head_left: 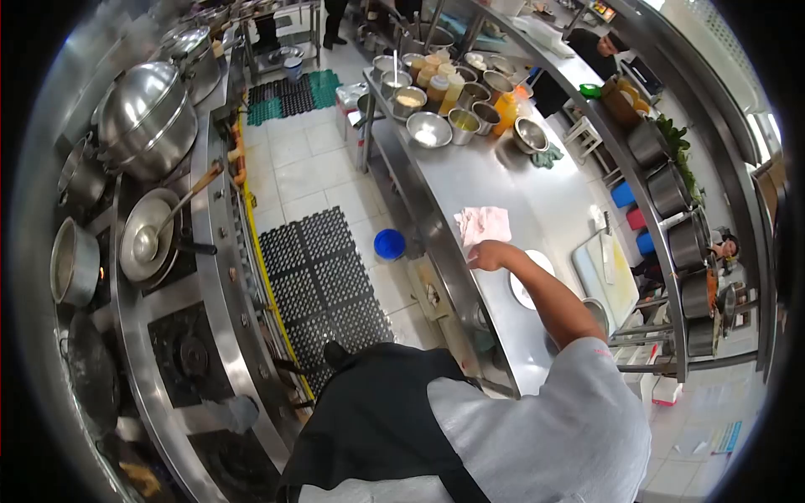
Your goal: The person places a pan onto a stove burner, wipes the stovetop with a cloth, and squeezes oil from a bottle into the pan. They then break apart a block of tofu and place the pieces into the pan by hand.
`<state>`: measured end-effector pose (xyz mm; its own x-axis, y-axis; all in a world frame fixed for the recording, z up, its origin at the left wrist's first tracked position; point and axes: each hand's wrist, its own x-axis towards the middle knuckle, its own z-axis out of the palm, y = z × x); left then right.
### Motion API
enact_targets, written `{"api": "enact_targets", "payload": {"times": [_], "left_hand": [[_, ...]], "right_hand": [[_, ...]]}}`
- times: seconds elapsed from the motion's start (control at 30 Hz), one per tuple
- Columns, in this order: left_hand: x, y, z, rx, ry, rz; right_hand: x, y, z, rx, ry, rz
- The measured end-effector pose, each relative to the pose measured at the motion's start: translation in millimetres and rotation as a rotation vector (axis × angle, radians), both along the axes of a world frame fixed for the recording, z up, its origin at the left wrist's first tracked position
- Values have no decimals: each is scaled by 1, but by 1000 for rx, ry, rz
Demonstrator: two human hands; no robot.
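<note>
Grey sleeve (587, 373) and black apron (377, 411) lie nearest the camera, with the right forearm (553, 298) reaching across the steel counter (532, 197). The pink cloth (485, 225) lies rumpled near the counter's aisle-side edge, the right hand (491, 255) just at its lower side, fingers bent; whether they pinch it, I cannot tell. The left hand is out of view. Since the cloth sits so near the edge, a careless sweep could drop it to the floor. Beneath the forearm is a white plate (521, 289); an elbow brought low might knock it, or smear it if the cloth drags over. Farther out, a knife (607, 223) rests on the cutting board (619, 281), where a sideways bump could shift it.
</note>
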<state>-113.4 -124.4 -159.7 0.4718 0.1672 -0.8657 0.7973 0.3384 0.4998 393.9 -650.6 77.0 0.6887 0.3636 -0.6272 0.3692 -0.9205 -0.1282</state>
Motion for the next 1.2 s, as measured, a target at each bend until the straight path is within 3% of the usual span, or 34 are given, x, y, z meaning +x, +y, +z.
{"api": "enact_targets", "payload": {"times": [0.13,0.23,0.27,0.37,0.4,0.5,0.57,0.63,0.7,0.77,0.83,0.9,1.03,1.07,1.1,1.17,1.2], "left_hand": [[79,37,-6,9,-103,-108],[152,50,20,42,-164,-187],[184,47,56,91,-115,-218],[229,54,80,-10,-59,-86],[236,62,84,47,-5,-105],[236,81,103,119,23,-137],[239,85,113,167,90,-170],[244,81,120,198,210,-218],[253,74,126,218,304,-253],[268,66,132,230,353,-288],[288,59,135,236,363,-329],[316,54,135,238,337,-372],[391,44,124,237,176,-488],[413,40,119,239,111,-530],[434,36,115,242,38,-578],[472,30,105,235,-42,-624],[496,22,106,194,52,-559]], "right_hand": [[19,-39,-26,157,-358,-592],[40,-32,-57,228,-620,-1018],[43,-19,-53,253,-610,-1116],[64,-18,-119,59,-754,-1238],[69,-6,-114,36,-778,-1352],[105,-52,-157,-225,-1050,-1358],[133,-98,-159,-266,-1164,-1380],[164,-126,-130,-240,-1066,-1445],[206,-160,-149,-145,-1111,-1377],[256,-166,-154,-236,-1111,-1348],[293,-148,-131,-78,-1039,-1245],[319,-133,-162,-163,-1119,-958],[292,-40,-133,166,-1136,-664],[270,-14,-114,301,-1046,-651],[246,5,-114,226,-1014,-508],[193,23,-109,366,-808,-540],[169,20,-96,382,-735,-547]]}}
